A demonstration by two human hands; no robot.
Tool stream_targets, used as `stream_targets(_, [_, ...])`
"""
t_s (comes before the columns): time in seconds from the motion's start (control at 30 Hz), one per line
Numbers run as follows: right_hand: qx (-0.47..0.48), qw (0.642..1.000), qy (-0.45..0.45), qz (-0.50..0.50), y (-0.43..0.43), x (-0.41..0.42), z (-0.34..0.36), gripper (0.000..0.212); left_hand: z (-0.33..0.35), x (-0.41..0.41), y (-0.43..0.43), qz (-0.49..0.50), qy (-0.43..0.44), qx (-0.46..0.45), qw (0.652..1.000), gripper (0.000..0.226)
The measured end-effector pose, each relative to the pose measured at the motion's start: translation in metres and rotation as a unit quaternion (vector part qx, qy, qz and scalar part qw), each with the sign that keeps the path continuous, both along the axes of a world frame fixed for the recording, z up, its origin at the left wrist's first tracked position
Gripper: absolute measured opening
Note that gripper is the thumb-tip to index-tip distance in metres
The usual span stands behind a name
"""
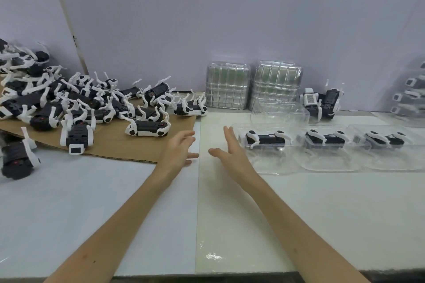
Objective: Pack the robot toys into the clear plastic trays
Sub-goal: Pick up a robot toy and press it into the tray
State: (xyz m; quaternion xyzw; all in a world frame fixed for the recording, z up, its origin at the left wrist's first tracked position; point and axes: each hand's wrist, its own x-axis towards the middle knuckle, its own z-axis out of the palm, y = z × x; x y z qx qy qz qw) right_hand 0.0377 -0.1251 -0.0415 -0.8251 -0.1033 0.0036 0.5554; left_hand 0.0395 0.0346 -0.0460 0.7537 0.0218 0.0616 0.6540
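Left hand (pixel 178 149) and right hand (pixel 230 148) hover open-fingered near black-and-white robot toys (pixel 147 127) (three in clear trays (pixel 271 165)).

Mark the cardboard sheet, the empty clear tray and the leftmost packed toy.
cardboard sheet (pixel 119 145): head view, bare front part.
empty tray (pixel 279 112): head view, front wall.
leftmost packed toy (pixel 269 139): head view, black body.

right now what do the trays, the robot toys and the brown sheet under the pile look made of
Trays: thin clear plastic, glossy; the table shows through. Robot toys: hard plastic probably, matte black bodies, white legs. Brown sheet: likely cardboard, dull and flat.
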Motion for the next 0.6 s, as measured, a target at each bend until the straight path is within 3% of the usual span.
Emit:
stream_targets(0.17, [0.037,0.998,-0.004,-0.058,-0.007,0.007,-0.002,0.08,-0.004,0.0,-0.001,-0.01,-0.02,0.05,0.998,0.028])
stream_targets(0.6, [0.147,0.961,0.003,-0.233,-0.049,0.032,0.004,0.059,-0.001,-0.003,-0.003,-0.003,-0.025,0.07,0.997,0.032])
